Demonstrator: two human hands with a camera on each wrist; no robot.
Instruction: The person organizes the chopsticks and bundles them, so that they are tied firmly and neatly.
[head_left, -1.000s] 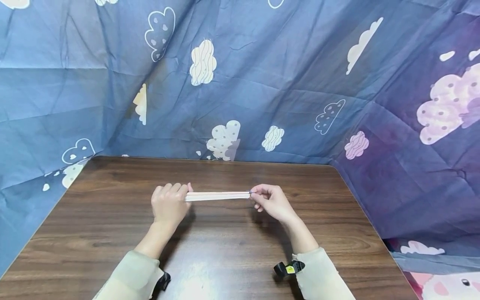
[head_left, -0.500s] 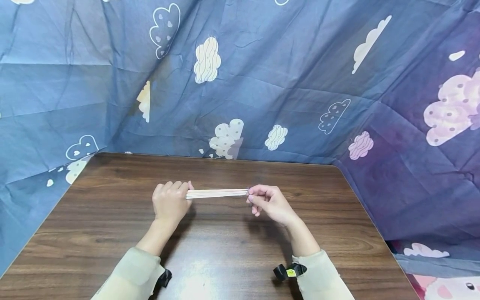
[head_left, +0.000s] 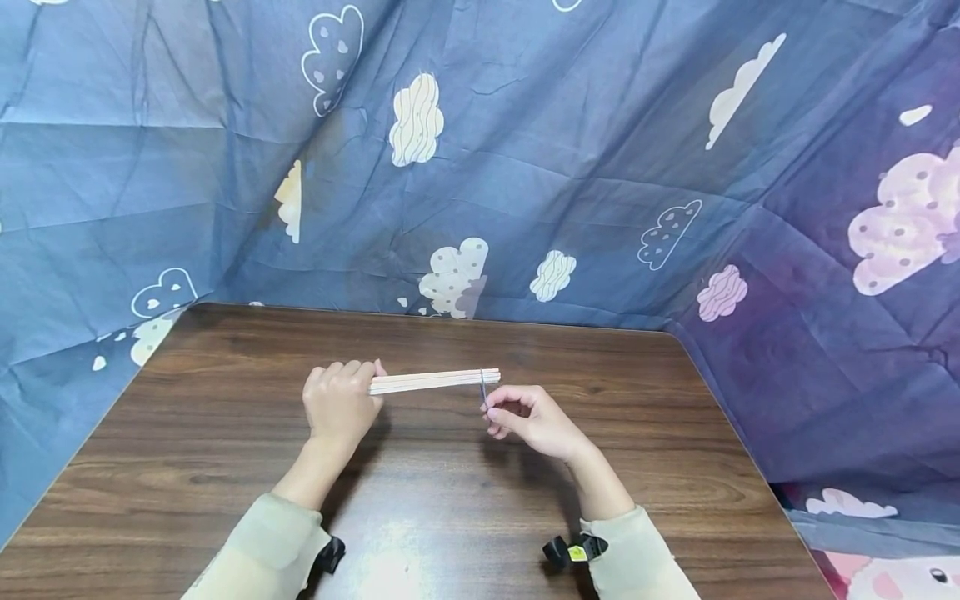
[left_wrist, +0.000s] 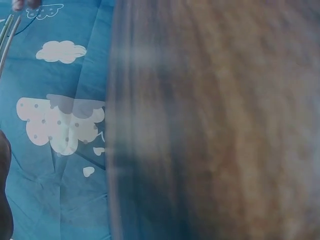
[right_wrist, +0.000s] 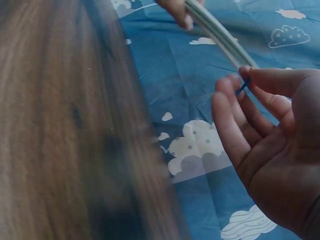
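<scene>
Several pale chopsticks (head_left: pixel 427 382) lie bundled together, held in the air over the table. My left hand (head_left: pixel 341 407) grips their left end in a fist. Near the right end a thin blue rubber band (head_left: pixel 483 392) loops over the bundle and stretches downward. Thumb and forefinger of my right hand (head_left: pixel 534 421) pinch the lower part of that band, just below the stick tips. The right wrist view shows the band (right_wrist: pixel 243 86) between my fingertips, close to the chopsticks (right_wrist: pixel 220 32). Only the tips of the chopsticks (left_wrist: pixel 8 42) enter the left wrist view.
Below both hands is a dark wood-grain table (head_left: pixel 450 500). A blue cloth (head_left: pixel 510 167) with cloud prints hangs behind it and along its sides. Black wrist cameras (head_left: pixel 576 548) are strapped over the pale sleeves.
My right hand has moved off the stick ends, down and slightly left, drawing the band taut below the bundle. The chopsticks' right ends now show and tilt upward. The left hand keeps its grip.
</scene>
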